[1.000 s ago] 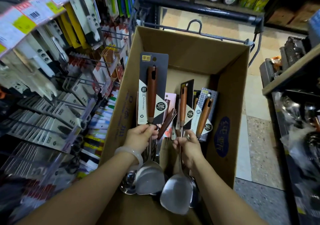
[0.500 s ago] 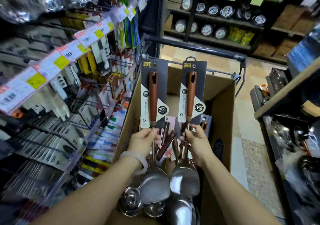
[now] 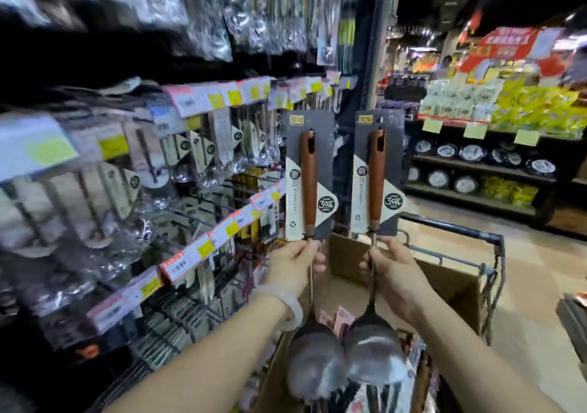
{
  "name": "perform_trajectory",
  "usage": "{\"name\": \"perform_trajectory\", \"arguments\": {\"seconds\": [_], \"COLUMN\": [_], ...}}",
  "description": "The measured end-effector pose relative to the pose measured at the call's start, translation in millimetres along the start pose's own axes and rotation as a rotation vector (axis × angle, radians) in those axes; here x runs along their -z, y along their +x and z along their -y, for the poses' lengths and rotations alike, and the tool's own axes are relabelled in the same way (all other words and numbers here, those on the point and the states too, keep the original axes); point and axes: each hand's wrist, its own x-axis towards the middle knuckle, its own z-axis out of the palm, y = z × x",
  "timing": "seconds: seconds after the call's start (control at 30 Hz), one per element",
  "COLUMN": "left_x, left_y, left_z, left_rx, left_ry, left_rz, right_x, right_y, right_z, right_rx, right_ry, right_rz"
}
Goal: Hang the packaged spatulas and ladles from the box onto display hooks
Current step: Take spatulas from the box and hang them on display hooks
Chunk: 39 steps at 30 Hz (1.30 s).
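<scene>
I hold two packaged spatulas upright, side by side, above the cardboard box. My left hand grips the metal shaft of the left spatula, which has a brown wooden handle on a grey backing card. My right hand grips the shaft of the right spatula, which looks the same. Their steel blades hang down in front of the box. Display hooks with packaged utensils fill the rack at the left, blurred.
The box sits in a metal cart. Price labels run along the rack rails at the left. An aisle floor opens to the right, with shelves of plates and yellow packs beyond.
Both hands have lifted the two spatulas higher, out of the box, and my view has swung upward toward the rack and the store beyond.
</scene>
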Motion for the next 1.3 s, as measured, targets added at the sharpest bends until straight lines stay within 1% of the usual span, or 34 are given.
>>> {"name": "perform_trajectory", "arguments": {"seconds": [0.13,0.27,0.4,0.53,0.6,0.7,0.87,0.97,1.07,1.2,1.3], "left_x": [16.0,41.1,71.1,101.5,116.0,138.1,172.8,193.2,215.0,243.0,261.2], "left_y": [-21.8,-61.5,-103.2,-151.3,-175.1,-208.1,-253.1,-277.1,-296.6,-322.7,-347.6], "left_z": [-64.0,-133.9,-193.8,-240.5,-256.9,-277.9,-316.2,-337.6,-357.6,-385.8,-407.2], "left_rx": [-0.143,-0.301,-0.478,-0.566,-0.6,-0.647,-0.694,-0.722,-0.75,-0.781,-0.822], "left_ry": [0.026,0.046,0.148,0.133,0.153,0.165,0.193,0.185,0.17,0.184,0.198], "left_rz": [-0.082,-0.152,-0.344,-0.467,-0.535,-0.633,-0.792,-0.848,-0.896,-0.969,-0.982], "right_x": [-35.9,-85.4,-141.4,-199.2,-227.4,-266.5,-320.7,-348.5,-375.6,-413.2,-435.0], "right_y": [-1.9,-19.7,-44.7,-81.6,-102.5,-130.3,-163.8,-182.8,-204.5,-242.0,-272.4], "right_z": [43.9,91.9,135.6,165.1,175.0,187.5,202.0,208.5,217.9,238.0,254.4], "right_rx": [0.063,0.172,0.299,0.35,0.326,0.24,0.195,0.158,0.207,0.123,0.181], "right_ry": [0.071,0.051,0.018,0.071,0.119,0.212,0.241,0.254,0.212,0.256,0.235], "right_rz": [0.178,0.384,0.541,0.737,0.823,0.918,1.051,1.11,1.156,1.236,1.29]}}
